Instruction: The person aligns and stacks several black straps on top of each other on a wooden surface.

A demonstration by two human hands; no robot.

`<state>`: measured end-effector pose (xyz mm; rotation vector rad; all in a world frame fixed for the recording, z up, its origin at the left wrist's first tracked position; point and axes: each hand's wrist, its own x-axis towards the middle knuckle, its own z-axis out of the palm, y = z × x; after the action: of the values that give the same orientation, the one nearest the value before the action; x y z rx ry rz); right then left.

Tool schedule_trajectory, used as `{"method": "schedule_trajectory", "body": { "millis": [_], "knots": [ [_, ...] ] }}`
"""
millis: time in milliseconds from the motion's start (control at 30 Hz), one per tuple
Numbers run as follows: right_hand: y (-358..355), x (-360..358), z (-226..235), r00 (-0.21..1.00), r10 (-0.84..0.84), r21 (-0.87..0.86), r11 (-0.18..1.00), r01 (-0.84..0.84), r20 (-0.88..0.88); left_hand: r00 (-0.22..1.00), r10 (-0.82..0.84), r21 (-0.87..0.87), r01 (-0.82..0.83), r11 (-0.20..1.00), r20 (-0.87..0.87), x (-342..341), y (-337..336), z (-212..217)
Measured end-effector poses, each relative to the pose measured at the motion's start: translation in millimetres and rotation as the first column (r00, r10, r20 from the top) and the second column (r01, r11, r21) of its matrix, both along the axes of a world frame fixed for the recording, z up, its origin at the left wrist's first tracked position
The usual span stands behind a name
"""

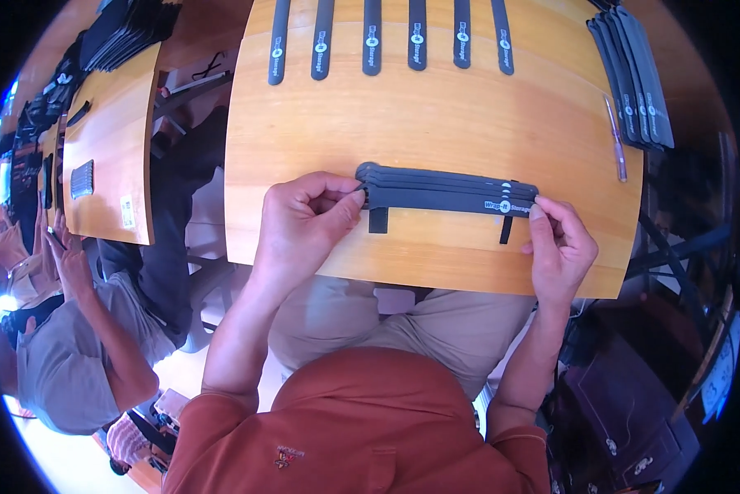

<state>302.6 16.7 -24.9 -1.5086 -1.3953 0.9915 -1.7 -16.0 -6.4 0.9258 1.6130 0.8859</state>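
A stack of several dark grey storage straps [444, 191] with white print lies crosswise near the front of my wooden table [304, 140]. Their edges are fanned slightly one behind another. My left hand [304, 221] pinches the stack's left end between thumb and fingers. At the right end, the thumb and fingers of my right hand [561, 243] close on the front strap's tip. Two narrow black strips, one at the left [378, 221] and one at the right [506, 230], stick out from under the stack toward me.
Along the far edge lie several separate grey straps [372, 37], side by side. A strap pile [633, 82] sits at the far right, with a slim pen-like tool [616, 140] beside it. To the left, a co-worker [82, 346] sits at another table [111, 165] bearing more straps.
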Motion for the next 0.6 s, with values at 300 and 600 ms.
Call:
{"method": "schedule_trajectory", "body": {
  "millis": [300, 600],
  "knots": [
    [-0.6, -0.3, -0.8, 1.0, 0.0, 0.008, 1.0, 0.0, 0.012, 1.0, -0.006, 0.005, 0.006, 1.0, -0.01, -1.4, -1.2, -0.5],
    [0.2, 1.5, -2.2, 1.0, -0.012, 0.003, 1.0, 0.012, -0.009, 1.0, 0.004, 0.018, -0.004, 1.0, -0.015, 0.9, -1.1, -3.6]
  ]
}}
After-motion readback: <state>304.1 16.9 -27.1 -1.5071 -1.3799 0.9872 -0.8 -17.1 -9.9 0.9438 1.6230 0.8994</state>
